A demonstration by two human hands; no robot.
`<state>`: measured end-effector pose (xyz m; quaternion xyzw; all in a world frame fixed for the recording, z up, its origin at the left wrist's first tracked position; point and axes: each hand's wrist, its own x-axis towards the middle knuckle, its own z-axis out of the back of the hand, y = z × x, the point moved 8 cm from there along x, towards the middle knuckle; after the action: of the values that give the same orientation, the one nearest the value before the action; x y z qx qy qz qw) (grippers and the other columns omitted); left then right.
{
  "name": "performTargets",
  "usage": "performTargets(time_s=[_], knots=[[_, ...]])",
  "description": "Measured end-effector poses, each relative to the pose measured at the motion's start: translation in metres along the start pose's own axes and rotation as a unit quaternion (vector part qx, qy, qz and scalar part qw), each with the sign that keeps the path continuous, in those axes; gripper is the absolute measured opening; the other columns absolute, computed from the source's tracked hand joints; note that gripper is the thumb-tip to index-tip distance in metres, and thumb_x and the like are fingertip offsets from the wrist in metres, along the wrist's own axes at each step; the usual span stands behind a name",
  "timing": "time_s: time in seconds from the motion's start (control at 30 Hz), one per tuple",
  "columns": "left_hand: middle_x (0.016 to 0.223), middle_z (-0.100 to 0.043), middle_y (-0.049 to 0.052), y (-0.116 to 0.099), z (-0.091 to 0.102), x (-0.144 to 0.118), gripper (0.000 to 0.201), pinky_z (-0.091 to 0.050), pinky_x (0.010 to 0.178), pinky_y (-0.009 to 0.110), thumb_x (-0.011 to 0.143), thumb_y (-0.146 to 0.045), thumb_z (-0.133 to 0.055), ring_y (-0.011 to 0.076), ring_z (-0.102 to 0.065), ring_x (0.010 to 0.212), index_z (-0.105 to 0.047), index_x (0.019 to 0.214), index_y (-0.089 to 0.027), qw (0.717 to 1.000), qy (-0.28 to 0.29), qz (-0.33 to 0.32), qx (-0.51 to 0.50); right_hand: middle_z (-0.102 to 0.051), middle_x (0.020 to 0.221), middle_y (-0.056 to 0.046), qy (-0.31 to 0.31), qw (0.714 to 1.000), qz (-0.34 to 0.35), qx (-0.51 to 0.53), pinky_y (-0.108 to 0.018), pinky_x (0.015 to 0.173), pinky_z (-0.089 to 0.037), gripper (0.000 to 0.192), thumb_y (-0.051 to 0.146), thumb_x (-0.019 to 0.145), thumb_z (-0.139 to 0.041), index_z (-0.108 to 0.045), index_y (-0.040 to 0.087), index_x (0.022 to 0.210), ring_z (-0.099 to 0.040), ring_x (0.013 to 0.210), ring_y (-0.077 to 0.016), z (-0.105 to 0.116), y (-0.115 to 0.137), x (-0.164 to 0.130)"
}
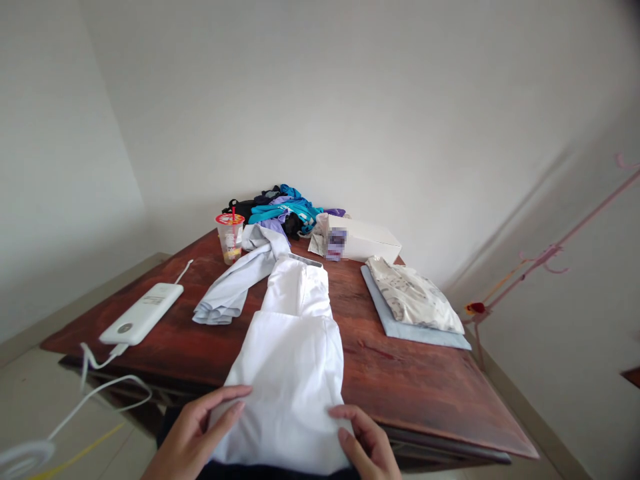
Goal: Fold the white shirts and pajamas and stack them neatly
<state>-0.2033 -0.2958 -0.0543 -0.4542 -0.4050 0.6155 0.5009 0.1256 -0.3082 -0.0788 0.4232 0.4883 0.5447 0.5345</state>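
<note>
A white garment [295, 360], folded into a long narrow strip, lies lengthwise on the table, its near end reaching past the front edge toward me. Across its middle runs a fold line, and a grey band shows at the far end. At the near left edge, my left hand [203, 423] holds the cloth, thumb and index finger on top and the other fingers hidden. My right hand [369, 441] grips the near right edge in much the same way. Just left of the strip's far part rests a pale grey-blue piece of clothing [240, 273], loosely laid.
On the wooden table [415, 393] stand a plastic cup [230, 241] with a red straw, a white power bank [143, 313] with a cable, and a white box [365, 240]. Folded clothes [415, 300] lie right. A heap of clothes [285, 210] sits behind. Right stands a pink rack [555, 250].
</note>
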Motion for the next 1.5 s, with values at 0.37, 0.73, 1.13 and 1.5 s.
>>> performTargets(time_s=[0.37,0.73,1.13,1.5], knots=[[0.154,-0.052,0.009,-0.109,-0.017,0.044,0.04,-0.038,0.122,0.046,0.1,-0.046,-0.056,0.0317,-0.048,0.142,-0.066,0.133,-0.027,0.946,-0.01,-0.271,0.179,-0.057,0.15,-0.014,0.004,0.98,0.16,-0.12,-0.046,0.114,-0.047,0.053,0.044,0.099,-0.056,-0.054,0.022,0.148,-0.054,0.138,-0.0286,0.006,0.089,0.091],[0.151,-0.058,0.007,-0.082,-0.043,0.105,0.037,-0.036,0.124,0.047,0.1,-0.039,-0.053,0.0283,-0.049,0.144,-0.071,0.13,-0.027,0.922,0.064,-0.276,0.262,-0.072,0.133,-0.01,-0.031,0.98,0.143,-0.138,-0.049,0.115,-0.047,0.039,0.02,0.092,-0.052,-0.076,0.02,0.123,-0.065,0.129,-0.0293,0.001,0.068,0.13],[0.17,-0.029,0.006,-0.073,-0.049,0.109,0.053,-0.022,0.125,0.063,0.105,-0.044,-0.05,0.0352,-0.019,0.158,-0.048,0.156,-0.03,0.859,0.101,-0.298,0.405,-0.029,0.17,-0.006,0.052,0.86,0.291,-0.415,-0.061,0.124,-0.028,0.079,-0.007,0.083,-0.043,-0.053,0.03,0.152,-0.017,0.159,-0.0291,-0.006,0.073,0.101],[0.168,-0.034,0.0,-0.065,-0.005,0.043,0.084,-0.031,0.126,0.053,0.084,0.0,-0.048,0.0301,-0.034,0.154,-0.043,0.158,-0.037,0.803,0.258,-0.37,0.389,-0.014,0.172,-0.004,0.244,0.842,0.259,-0.406,-0.063,0.126,-0.014,0.108,0.015,0.067,-0.074,-0.029,0.039,0.163,-0.018,0.157,-0.0395,0.002,0.079,0.055]])
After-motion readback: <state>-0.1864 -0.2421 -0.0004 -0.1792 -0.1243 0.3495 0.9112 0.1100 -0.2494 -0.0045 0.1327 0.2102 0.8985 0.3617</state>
